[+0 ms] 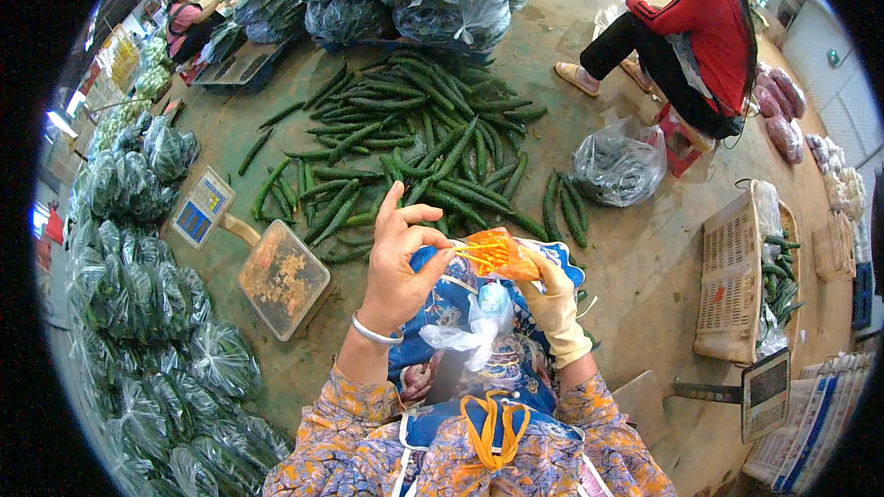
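My bare left hand (pixel 398 262) wears a pale bracelet. Its thumb and forefinger pinch the end of one of several thin yellow sticks (pixel 474 250), while the other fingers are raised. The sticks poke out of a crumpled orange packet (pixel 508 256). A cream glove covers my right hand (pixel 551 299), which grips that packet from the right. Below both hands, a knotted clear plastic bag (pixel 479 331) with something light blue in it lies on my lap, over the blue patterned apron (pixel 419 364). What the sticks are exactly is too small to tell.
A heap of long green cucumbers (pixel 414 129) covers the floor ahead. A weighing scale (pixel 284 278) stands left, beside stacked bagged cucumbers (pixel 138 285). Right are a filled clear bag (pixel 622 166), a plastic crate (pixel 732 276) and another scale (pixel 764 396). A person in red (pixel 709 46) sits beyond.
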### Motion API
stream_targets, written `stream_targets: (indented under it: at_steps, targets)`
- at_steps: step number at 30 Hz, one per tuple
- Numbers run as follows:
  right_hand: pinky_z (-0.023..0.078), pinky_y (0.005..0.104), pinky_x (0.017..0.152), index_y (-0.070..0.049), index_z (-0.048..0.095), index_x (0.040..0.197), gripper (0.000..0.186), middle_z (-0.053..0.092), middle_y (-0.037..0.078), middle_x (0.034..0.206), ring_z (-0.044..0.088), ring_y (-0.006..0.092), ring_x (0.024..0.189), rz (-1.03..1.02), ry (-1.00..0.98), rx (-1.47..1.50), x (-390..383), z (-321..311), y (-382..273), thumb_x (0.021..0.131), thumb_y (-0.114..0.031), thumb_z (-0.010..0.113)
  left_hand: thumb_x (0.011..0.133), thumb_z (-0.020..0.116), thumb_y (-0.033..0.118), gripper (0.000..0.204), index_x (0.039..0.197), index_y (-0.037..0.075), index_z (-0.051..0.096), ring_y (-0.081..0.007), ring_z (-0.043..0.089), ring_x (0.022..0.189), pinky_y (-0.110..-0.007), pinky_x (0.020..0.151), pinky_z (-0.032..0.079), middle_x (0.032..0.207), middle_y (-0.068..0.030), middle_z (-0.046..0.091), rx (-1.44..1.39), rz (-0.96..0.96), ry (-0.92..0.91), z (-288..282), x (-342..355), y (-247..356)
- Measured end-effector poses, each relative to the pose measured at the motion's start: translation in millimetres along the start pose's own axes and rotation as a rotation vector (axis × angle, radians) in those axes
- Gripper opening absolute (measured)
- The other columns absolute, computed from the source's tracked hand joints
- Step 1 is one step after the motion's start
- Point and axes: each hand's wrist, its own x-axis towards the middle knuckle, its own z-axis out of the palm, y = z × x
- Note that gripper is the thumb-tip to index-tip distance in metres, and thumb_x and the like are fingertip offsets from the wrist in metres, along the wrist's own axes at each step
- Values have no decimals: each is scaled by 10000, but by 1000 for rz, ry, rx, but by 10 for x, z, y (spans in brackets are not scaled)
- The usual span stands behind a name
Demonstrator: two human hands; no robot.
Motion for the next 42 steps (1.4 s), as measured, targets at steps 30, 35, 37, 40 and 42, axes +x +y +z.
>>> stream_targets:
  at_steps: [30, 35, 37, 40, 42]
  targets:
    - [458, 322, 937, 10, 588, 1183, 360, 635, 155, 1159, 604, 250, 1089, 44, -38, 26, -52, 25, -83, 828, 5, 647, 760, 738, 132, 99, 756, 80, 654, -325, 293, 1378, -447, 1110, 214, 1153, -109, 585, -752, 76, -89, -324, -136, 380]
    - [518, 350, 904, -32, 488, 1307, 424, 573, 136, 1229, 597, 257, 1080, 209, -94, 296, -79, -36, 159, 946, -253, 517, 766, 716, 27, 90, 795, 87, 656, -315, 244, 1390, -459, 1127, 143, 1176, -90, 563, -808, 171, -171, -274, -77, 426]
    - [512, 344, 880, -26, 455, 1303, 449, 559, 137, 1209, 577, 247, 1070, 288, -97, 412, -58, -21, 175, 927, -265, 511, 768, 712, 23, 84, 791, 79, 655, -305, 229, 1395, -456, 1127, 139, 1179, -85, 558, -836, 158, -168, -315, -103, 422]
    - [490, 304, 823, -29, 545, 1175, 329, 617, 88, 1061, 590, 178, 956, 367, -9, 611, -26, 76, 129, 867, -124, 610, 769, 708, 19, 80, 780, 78, 655, -309, 230, 1392, -457, 1127, 136, 1179, -86, 557, -841, 137, -142, -385, -149, 448]
    - [480, 291, 819, -29, 584, 1130, 288, 642, 70, 1020, 599, 154, 930, 363, 20, 597, -48, 82, 145, 851, -68, 647, 769, 708, 21, 76, 774, 77, 656, -312, 235, 1390, -457, 1127, 136, 1177, -89, 557, -832, 150, -132, -429, -159, 458]
